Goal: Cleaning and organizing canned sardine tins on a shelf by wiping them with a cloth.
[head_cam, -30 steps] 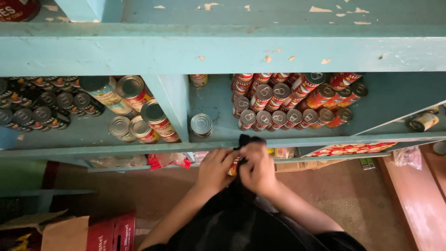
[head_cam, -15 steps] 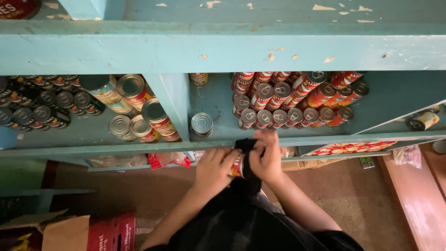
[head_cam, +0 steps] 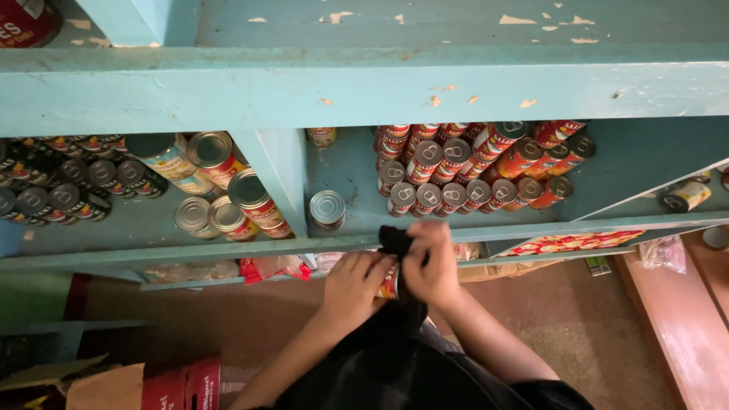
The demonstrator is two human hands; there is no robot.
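Observation:
I look down past a teal wooden shelf unit (head_cam: 364, 87). Just below its front edge my left hand (head_cam: 353, 285) holds a small can with a red label (head_cam: 389, 282). My right hand (head_cam: 433, 262) presses a black cloth (head_cam: 395, 241) over the can's top and side. The cloth hangs down from both hands toward my dark clothing. Behind my hands, a block of small red-labelled cans (head_cam: 463, 167) fills the right compartment, and a single can (head_cam: 327, 209) stands alone beside the divider.
The left compartment holds larger tins (head_cam: 228, 182) and a row of dark small cans (head_cam: 68, 182). Packets (head_cam: 273, 267) lie on the shelf below. A cardboard box (head_cam: 106, 387) sits on the floor at lower left, a wooden bench (head_cam: 683, 319) at right.
My right hand has slid the black cloth up and to the right over the can, then back down a little. My left hand has stayed on the can.

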